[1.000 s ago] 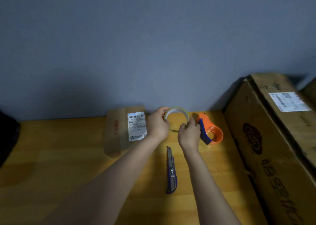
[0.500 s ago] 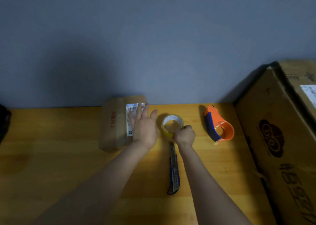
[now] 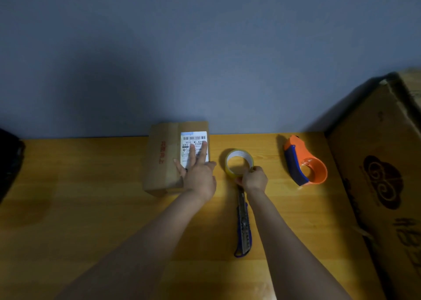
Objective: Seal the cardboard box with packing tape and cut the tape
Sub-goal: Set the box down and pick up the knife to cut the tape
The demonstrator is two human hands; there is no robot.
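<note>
Hands at the small brown cardboard box (image 3: 168, 158) and clear tape roll (image 3: 239, 162).
Left hand (image 3: 198, 174) lies flat, fingers spread, on the box's white label (image 3: 193, 140); right hand (image 3: 254, 181) pinches the roll's near edge.

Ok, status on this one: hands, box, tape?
Left hand flat on small box, open. Right hand pinching tape roll on table. Knife beneath right wrist, untouched.

small brown cardboard box (image 3: 167, 160): flat on wooden table, white label on top, against wall | clear packing tape roll (image 3: 239, 162): just right of box | blue utility knife (image 3: 243, 227): nearer, lengthwise
</note>
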